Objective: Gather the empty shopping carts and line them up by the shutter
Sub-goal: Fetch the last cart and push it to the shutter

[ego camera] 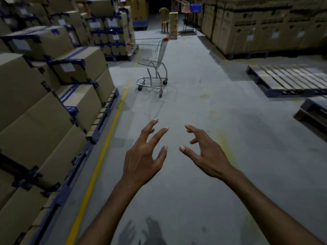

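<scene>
Grey floor [203, 106], yellow line [106, 144] down its left side. Boxes [35, 103] stacked high on both sides. Bare pallet [286, 76] at right. Cart [152, 50] up the aisle, upright, basket empty, just beside the line, well apart from both hands. Left hand [143, 156] and right hand [207, 152] out over the floor, fingers spread, loosely bent, grasping nothing.
</scene>
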